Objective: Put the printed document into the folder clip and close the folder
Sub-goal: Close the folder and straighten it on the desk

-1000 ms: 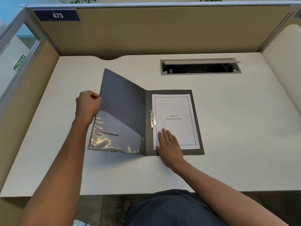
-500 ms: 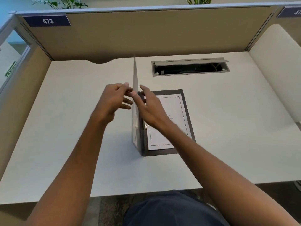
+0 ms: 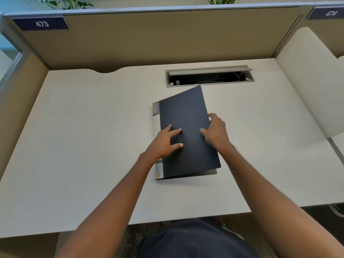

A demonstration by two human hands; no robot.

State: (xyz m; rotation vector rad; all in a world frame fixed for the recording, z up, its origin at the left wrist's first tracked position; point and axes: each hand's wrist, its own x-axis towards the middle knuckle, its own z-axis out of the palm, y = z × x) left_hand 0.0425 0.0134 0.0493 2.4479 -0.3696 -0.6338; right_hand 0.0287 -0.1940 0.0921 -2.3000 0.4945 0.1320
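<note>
The dark folder (image 3: 186, 112) lies in the middle of the white desk (image 3: 83, 136). Its front cover is folded down over the inside, with the right edge still a little raised off the back cover. A printed label (image 3: 159, 169) runs along the spine on the left. My left hand (image 3: 163, 142) rests flat on the cover with its fingers spread. My right hand (image 3: 216, 131) grips the cover's right edge, thumb on top. The printed document and the clip are hidden under the cover.
A grey cable tray (image 3: 208, 76) with its lid up is set into the desk just behind the folder. Beige partition walls (image 3: 149, 38) close off the back and left. A white side panel (image 3: 307, 81) stands at the right.
The front cover went from lying open at the left, through upright, down over the document. My right hand left the page and took the cover's edge; my left hand moved onto the cover.
</note>
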